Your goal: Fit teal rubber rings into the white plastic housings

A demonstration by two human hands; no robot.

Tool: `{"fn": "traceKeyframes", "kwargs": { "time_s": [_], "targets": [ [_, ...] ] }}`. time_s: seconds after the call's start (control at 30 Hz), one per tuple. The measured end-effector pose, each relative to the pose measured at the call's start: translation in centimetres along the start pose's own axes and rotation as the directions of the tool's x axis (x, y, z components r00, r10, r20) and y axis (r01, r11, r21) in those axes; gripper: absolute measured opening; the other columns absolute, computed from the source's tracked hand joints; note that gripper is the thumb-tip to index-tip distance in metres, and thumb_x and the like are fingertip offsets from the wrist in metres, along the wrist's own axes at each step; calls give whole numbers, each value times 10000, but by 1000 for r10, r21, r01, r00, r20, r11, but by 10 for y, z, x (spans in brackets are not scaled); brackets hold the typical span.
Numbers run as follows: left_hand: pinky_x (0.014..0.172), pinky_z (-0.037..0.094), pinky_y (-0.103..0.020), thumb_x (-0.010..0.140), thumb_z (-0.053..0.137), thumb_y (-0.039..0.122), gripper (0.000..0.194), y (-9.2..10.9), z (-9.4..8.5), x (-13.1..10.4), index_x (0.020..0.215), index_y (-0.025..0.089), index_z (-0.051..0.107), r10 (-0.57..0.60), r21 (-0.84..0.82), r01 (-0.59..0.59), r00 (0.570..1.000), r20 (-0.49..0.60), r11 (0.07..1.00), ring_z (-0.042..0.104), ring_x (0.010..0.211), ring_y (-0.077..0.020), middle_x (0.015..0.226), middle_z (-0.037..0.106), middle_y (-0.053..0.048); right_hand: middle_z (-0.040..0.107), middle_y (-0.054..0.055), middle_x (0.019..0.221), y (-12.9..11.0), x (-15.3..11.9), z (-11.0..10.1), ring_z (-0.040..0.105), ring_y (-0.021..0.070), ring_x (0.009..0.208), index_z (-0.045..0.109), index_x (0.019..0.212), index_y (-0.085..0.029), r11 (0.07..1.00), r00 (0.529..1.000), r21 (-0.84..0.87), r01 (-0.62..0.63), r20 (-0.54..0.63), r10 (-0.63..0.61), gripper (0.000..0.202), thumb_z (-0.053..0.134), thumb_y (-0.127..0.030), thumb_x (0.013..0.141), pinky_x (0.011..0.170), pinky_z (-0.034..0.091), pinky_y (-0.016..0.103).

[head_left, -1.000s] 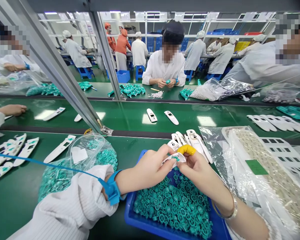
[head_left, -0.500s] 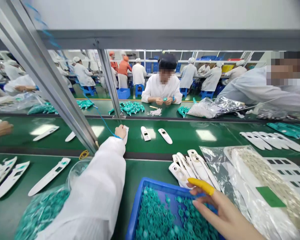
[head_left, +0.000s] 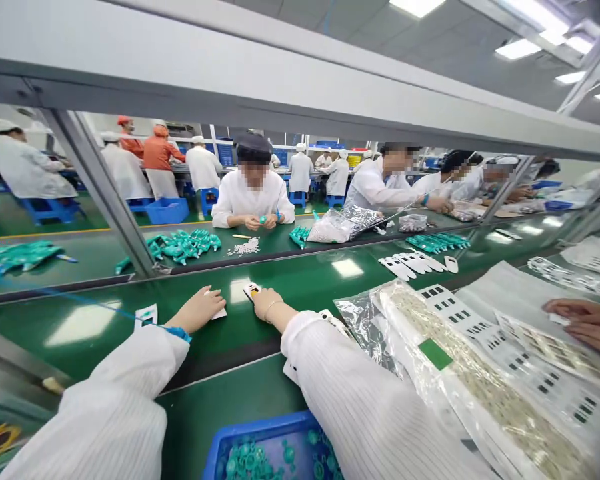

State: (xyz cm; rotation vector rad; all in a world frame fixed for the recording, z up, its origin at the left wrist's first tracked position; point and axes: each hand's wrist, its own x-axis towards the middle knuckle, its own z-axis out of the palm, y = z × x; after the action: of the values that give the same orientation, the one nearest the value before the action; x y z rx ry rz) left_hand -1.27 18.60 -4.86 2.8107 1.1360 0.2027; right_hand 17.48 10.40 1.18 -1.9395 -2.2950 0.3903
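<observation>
My left hand, with a blue band at the wrist, is over the green belt. Its fingers are closed on a white plastic casing, mostly hidden under them. Just to the right, my right hand reaches across the belt. It grips a second white casing that has a small window, and a yellow finger cover shows against it. Another white casing lies on the belt, left of my left wrist.
A blue tray of teal ring-shaped parts stands in front of me. Plastic-wrapped sheets lie at right, and white casings lie in a row beyond. A metal post rises at left. A person sits opposite; another worker's hand is at right.
My view has turned right. My right hand has left the tray for the belt and taken hold of a casing. My left hand stays at the belt, now closer to the right.
</observation>
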Motion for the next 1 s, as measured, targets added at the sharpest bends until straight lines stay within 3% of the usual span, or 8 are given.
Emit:
{"fn": "traceKeyframes", "kwargs": {
  "time_s": [0.17,0.27,0.37,0.5,0.6,0.7,0.87,1.0],
  "targets": [
    [831,411,-402,775,423,137,226,6,-17,-8,963,157,547,-209,-131,199,976,-66,971,617,838,-264,791,667,-114,566,77,1131,-10,-9,14,588,192,940,523,1151,-155,997,990,-74,33,137,-22,313,533,-310,879,781,505,393],
    [734,445,-366,802,429,265,263,22,-34,-25,1020,141,508,-352,-301,316,933,-73,900,611,833,-273,881,656,-125,572,72,1121,-13,-33,25,590,188,931,528,1143,-159,988,970,-79,134,213,-115,301,523,-313,885,779,505,389],
    [678,465,-288,780,464,291,251,48,-45,-47,977,153,537,-381,-504,333,925,8,797,623,815,-219,948,663,-82,599,57,1056,-17,-64,32,601,170,883,558,1086,-151,971,940,-91,220,286,-186,268,525,-323,883,757,508,370],
    [579,479,-260,786,454,263,266,89,-57,-82,1003,125,522,-374,-717,344,919,125,606,631,684,-168,893,680,-77,631,124,952,-18,-109,15,610,222,857,613,960,-94,948,937,-147,282,254,-239,236,485,-278,885,745,476,380],
    [539,467,-246,764,508,229,218,115,-66,-104,959,130,511,-393,-887,370,886,247,276,611,612,-143,804,671,-57,652,92,904,-17,-148,-4,613,193,832,624,965,-132,916,913,-147,373,236,-334,265,387,-241,916,751,450,323],
    [520,438,-220,733,566,194,171,135,-71,-119,887,133,527,-352,-920,391,859,371,-14,581,565,-114,740,651,-31,670,34,824,-15,-182,2,622,149,734,640,943,-181,865,850,-135,484,308,-427,208,442,-219,891,664,445,254],
    [572,438,-241,706,611,198,240,165,-67,-136,925,137,533,-279,-907,382,865,418,-175,581,601,-118,788,653,-36,648,130,882,-20,-200,50,622,197,691,636,943,-104,822,835,-218,525,320,-448,226,470,-47,801,503,399,266],
    [606,421,-247,704,626,236,304,180,-65,-157,975,151,519,-278,-908,378,866,415,-179,568,652,-123,819,625,-22,626,93,820,-23,-199,48,604,168,603,643,869,-126,823,842,-220,523,282,-460,162,503,-101,791,491,419,264]
  ]
}}
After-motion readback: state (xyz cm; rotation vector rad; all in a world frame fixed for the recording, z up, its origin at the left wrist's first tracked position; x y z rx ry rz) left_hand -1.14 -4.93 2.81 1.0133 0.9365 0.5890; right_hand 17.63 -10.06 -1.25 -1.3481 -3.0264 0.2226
